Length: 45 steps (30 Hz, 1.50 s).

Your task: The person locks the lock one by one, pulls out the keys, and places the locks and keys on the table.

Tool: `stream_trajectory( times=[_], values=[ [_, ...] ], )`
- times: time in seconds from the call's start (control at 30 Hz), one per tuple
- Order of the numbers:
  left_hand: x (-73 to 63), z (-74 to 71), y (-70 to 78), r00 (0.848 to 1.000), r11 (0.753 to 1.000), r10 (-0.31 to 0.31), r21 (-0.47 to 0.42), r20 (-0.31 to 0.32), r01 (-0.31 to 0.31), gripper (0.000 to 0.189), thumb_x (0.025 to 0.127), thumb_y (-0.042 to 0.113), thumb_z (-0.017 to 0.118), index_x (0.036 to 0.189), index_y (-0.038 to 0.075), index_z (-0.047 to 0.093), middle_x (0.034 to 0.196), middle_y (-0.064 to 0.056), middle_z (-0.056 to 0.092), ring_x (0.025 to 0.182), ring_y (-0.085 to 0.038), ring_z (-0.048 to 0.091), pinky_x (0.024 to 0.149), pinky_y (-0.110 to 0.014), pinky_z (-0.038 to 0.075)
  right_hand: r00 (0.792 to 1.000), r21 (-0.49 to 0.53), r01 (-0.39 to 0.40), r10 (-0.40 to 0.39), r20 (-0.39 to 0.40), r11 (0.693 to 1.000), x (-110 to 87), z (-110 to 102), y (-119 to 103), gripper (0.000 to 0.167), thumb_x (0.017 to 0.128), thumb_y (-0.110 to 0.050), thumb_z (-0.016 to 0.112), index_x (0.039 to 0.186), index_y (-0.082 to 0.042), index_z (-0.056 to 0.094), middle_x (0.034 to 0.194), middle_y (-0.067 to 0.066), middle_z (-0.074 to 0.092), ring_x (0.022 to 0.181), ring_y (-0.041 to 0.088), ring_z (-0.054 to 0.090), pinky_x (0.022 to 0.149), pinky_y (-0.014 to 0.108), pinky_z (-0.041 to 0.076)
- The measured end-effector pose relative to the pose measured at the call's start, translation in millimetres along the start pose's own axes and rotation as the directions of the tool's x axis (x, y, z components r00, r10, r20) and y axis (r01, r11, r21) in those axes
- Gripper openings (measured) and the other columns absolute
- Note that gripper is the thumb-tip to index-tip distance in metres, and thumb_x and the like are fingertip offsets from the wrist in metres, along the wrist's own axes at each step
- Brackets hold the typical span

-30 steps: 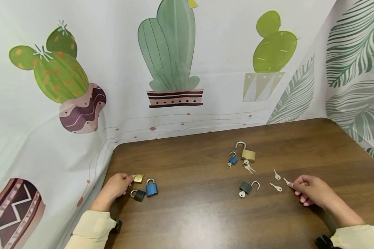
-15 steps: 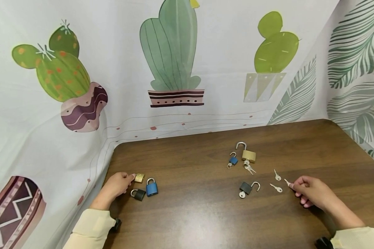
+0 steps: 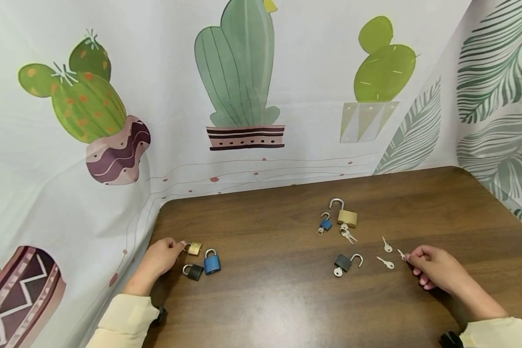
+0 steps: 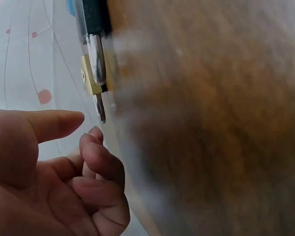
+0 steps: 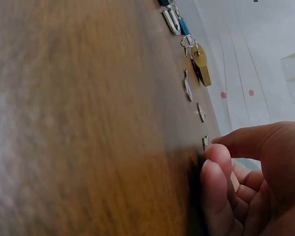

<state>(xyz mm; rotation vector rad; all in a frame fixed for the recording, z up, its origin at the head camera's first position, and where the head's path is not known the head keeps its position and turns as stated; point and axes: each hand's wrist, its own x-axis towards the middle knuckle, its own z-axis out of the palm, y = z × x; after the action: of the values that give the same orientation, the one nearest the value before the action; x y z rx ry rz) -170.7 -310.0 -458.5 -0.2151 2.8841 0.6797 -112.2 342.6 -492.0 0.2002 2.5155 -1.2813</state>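
At the table's left, my left hand (image 3: 162, 256) is beside a small brass padlock (image 3: 195, 249). In the left wrist view, thumb and fingertips stand apart, with the brass padlock (image 4: 91, 77) and its shackle just beyond them. Close by lie a black padlock (image 3: 195, 272) and a blue padlock (image 3: 211, 265), both with closed shackles. At the right, my right hand (image 3: 432, 266) pinches a small silver key (image 3: 401, 254) between thumb and index finger, low at the table. Two more loose keys, an upper key (image 3: 387, 245) and a lower key (image 3: 386, 263), lie left of it.
Right of the table's middle lie a large brass padlock (image 3: 347, 218) with keys hanging from it, a small blue padlock (image 3: 326, 224) and a black padlock (image 3: 342, 263) with a key in it; all three shackles are open. A cactus-print cloth (image 3: 313, 96) hangs behind the table (image 3: 261, 227).
My left hand has drawn slightly left, its fingertips off the small brass padlock's shackle. The right hand has hardly moved.
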Motion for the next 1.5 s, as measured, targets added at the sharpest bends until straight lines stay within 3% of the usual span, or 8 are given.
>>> stream_trajectory(
  times=[0.43, 0.6, 0.8, 1.0, 1.2, 1.3, 1.37, 1.5],
  values=[
    [-7.6, -4.7, 29.8, 0.999, 0.999, 0.029, -0.022, -0.031, -0.029, 0.033, 0.104, 0.039, 0.05, 0.094, 0.009, 0.061, 0.075, -0.003, 0.055, 0.073, -0.022, 0.053, 0.064, -0.031, 0.038, 0.999, 0.039, 0.029, -0.028, -0.031, 0.999, -6.0, 3, -4, 0.03, 0.106, -0.023, 0.05, 0.102, 0.006, 0.057, 0.073, 0.001, 0.06, 0.055, 0.011, 0.058, 0.05, 0.032, 0.055],
    [-11.2, -4.7, 46.7, 0.998, 0.997, 0.051, -0.049, -0.024, -0.052, 0.035, 0.104, 0.042, 0.049, 0.096, 0.01, 0.062, 0.076, -0.002, 0.054, 0.07, -0.021, 0.052, 0.063, -0.031, 0.038, 0.996, -0.032, 0.055, -0.057, -0.07, 0.998, -6.4, 5, -5, 0.029, 0.105, -0.026, 0.052, 0.099, 0.002, 0.06, 0.073, 0.0, 0.061, 0.055, 0.01, 0.056, 0.051, 0.031, 0.053],
    [-17.1, -2.8, 58.9, 0.997, 0.995, 0.071, -0.076, -0.013, -0.072, 0.035, 0.104, 0.042, 0.05, 0.096, 0.01, 0.062, 0.075, -0.002, 0.055, 0.067, -0.019, 0.052, 0.061, -0.031, 0.04, 0.954, -0.308, 0.149, -0.218, -0.205, 0.94, -10.8, 10, -12, 0.024, 0.102, -0.03, 0.058, 0.091, -0.01, 0.065, 0.069, -0.004, 0.054, 0.06, 0.005, 0.044, 0.057, 0.025, 0.034],
    [-20.2, 0.2, 63.4, 0.996, 0.99, 0.086, -0.109, -0.014, -0.087, 0.034, 0.104, 0.041, 0.05, 0.094, 0.011, 0.06, 0.069, -0.001, 0.052, 0.06, -0.018, 0.05, 0.057, -0.031, 0.04, 0.922, -0.263, 0.263, -0.322, -0.214, 0.928, -12.3, 26, -30, 0.016, 0.098, -0.022, 0.066, 0.1, -0.007, 0.065, 0.081, -0.002, 0.062, 0.066, -0.002, 0.05, 0.059, 0.022, 0.042],
    [-23.7, 2.0, 69.5, 0.995, 0.985, 0.101, -0.136, -0.014, -0.102, 0.033, 0.105, 0.04, 0.051, 0.096, 0.009, 0.061, 0.069, -0.001, 0.053, 0.057, -0.017, 0.05, 0.056, -0.031, 0.04, 0.904, -0.25, 0.352, -0.397, -0.159, 0.902, -11.4, 46, -50, 0.025, 0.093, -0.022, 0.073, 0.109, -0.005, 0.065, 0.091, 0.0, 0.064, 0.071, -0.003, 0.053, 0.062, 0.022, 0.046],
    [-25.1, 2.7, 72.8, 0.994, 0.985, 0.104, -0.14, -0.016, -0.105, 0.033, 0.104, 0.04, 0.051, 0.095, 0.01, 0.061, 0.072, -0.001, 0.055, 0.06, -0.017, 0.05, 0.057, -0.031, 0.04, 0.89, -0.264, 0.394, -0.437, -0.129, 0.881, -10.2, 55, -58, 0.027, 0.091, -0.022, 0.075, 0.11, -0.006, 0.066, 0.093, -0.001, 0.063, 0.074, -0.003, 0.052, 0.065, 0.022, 0.045],
    [-25.8, 3.2, 74.9, 0.994, 0.985, 0.105, -0.139, -0.018, -0.106, 0.032, 0.104, 0.039, 0.052, 0.095, 0.01, 0.061, 0.074, -0.001, 0.056, 0.062, -0.017, 0.05, 0.058, -0.03, 0.04, 0.879, -0.286, 0.419, -0.464, -0.111, 0.862, -8.8, 61, -62, 0.028, 0.09, -0.023, 0.077, 0.111, -0.008, 0.067, 0.092, -0.003, 0.062, 0.073, -0.003, 0.05, 0.079, 0.025, 0.048],
    [-26.2, 4.8, 78.0, 0.993, 0.983, 0.114, -0.139, -0.026, -0.117, 0.032, 0.104, 0.038, 0.052, 0.097, 0.009, 0.063, 0.073, -0.001, 0.055, 0.063, -0.017, 0.05, 0.059, -0.03, 0.039, 0.842, -0.318, 0.481, -0.531, -0.09, 0.817, -6.1, 70, -66, 0.032, 0.085, -0.019, 0.08, 0.113, -0.009, 0.068, 0.091, -0.004, 0.061, 0.07, -0.004, 0.048, 0.076, 0.025, 0.047]
  ],
)
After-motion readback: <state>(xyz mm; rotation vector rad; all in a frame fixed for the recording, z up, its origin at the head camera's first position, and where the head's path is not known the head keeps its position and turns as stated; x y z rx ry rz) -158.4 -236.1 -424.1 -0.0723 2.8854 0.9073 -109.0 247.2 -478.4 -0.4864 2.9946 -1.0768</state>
